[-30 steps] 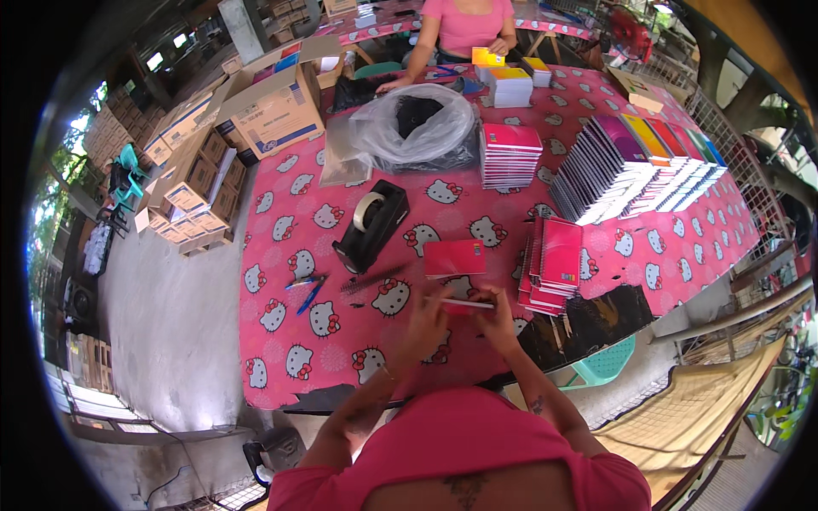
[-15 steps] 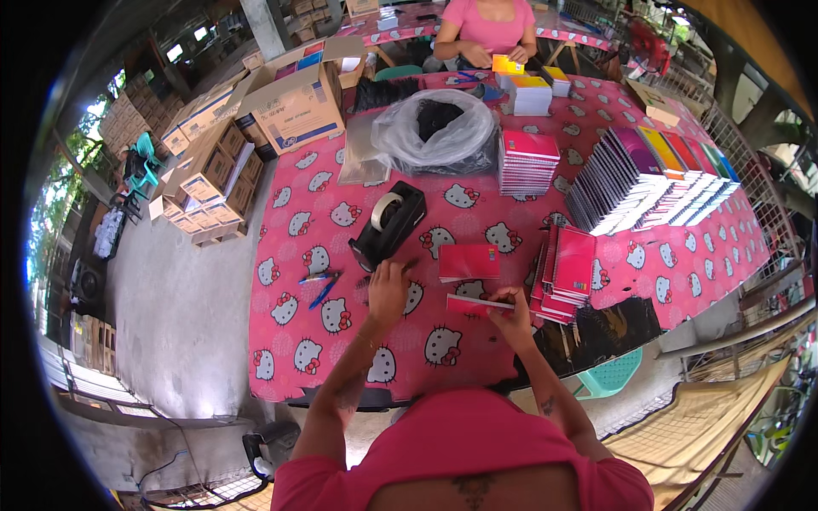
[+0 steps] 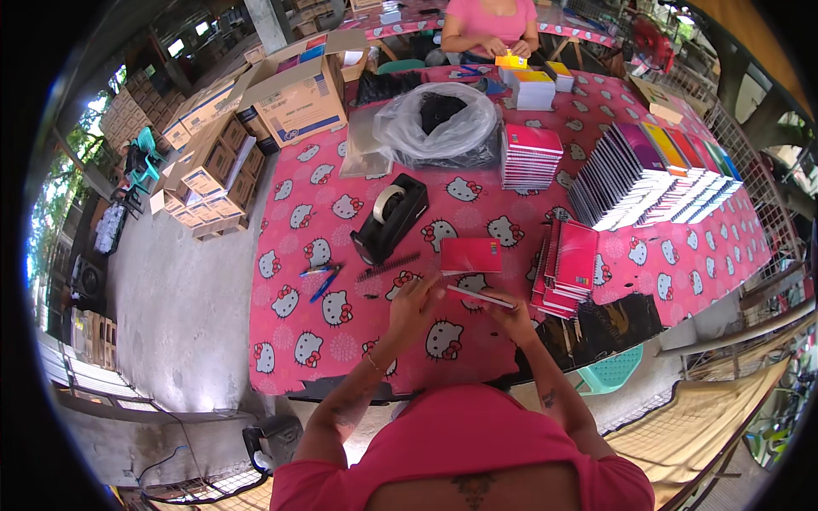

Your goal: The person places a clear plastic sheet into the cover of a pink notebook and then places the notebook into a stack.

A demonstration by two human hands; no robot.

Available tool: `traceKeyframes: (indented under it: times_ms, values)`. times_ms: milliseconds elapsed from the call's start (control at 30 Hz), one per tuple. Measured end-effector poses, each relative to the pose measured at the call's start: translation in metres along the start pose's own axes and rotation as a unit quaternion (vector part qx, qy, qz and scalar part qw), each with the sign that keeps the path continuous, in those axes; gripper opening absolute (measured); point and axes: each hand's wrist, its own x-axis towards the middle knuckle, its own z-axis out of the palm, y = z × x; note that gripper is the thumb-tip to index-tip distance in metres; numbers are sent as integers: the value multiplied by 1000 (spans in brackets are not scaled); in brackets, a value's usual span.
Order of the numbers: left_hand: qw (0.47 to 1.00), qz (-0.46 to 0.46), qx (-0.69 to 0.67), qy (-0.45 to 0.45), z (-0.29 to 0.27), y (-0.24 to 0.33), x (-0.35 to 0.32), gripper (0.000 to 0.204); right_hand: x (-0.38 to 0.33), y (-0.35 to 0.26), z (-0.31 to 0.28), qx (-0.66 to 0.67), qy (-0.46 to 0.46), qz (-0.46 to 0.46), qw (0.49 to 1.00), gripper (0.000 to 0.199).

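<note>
My right hand (image 3: 515,324) grips a thin red-covered notebook (image 3: 479,295) by its right end, tilted so that its edge faces up. Close to the notebook's left end is my left hand (image 3: 415,308), fingers stretched out and holding nothing that I can see; whether they touch it I cannot tell. Just beyond that hand lies a loose black spiral binding coil (image 3: 389,266). Another red notebook (image 3: 471,255) rests flat beyond the held one. To the right, red spiral notebooks (image 3: 575,260) are piled unevenly. Blue-handled pliers (image 3: 322,284) lie at the left.
A black tape dispenser (image 3: 394,223) stands beyond the coil. Farther back are a clear plastic bag (image 3: 400,128) of black coils and a red notebook stack (image 3: 530,157). Rows of coloured notebooks (image 3: 630,183) fill the right. Across the table a person (image 3: 492,30) handles yellow booklets.
My left hand has moved right and nearer to me, from beside the coil to the held notebook's left end. The coil now shows on the table. The notebook has tipped more onto its edge.
</note>
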Motion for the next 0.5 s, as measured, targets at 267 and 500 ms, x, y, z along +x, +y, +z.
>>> traceKeyframes:
  times_ms: [267, 500]
  values:
    - [1000, 10, 23, -2, -4, -1, -3, 16, 5, -6, -3, -18, -7, 60, 998, 26]
    - [999, 30, 28, -11, -5, 0, 3, 18, 4, -6, -4, -3, -17, 77, 997, 25]
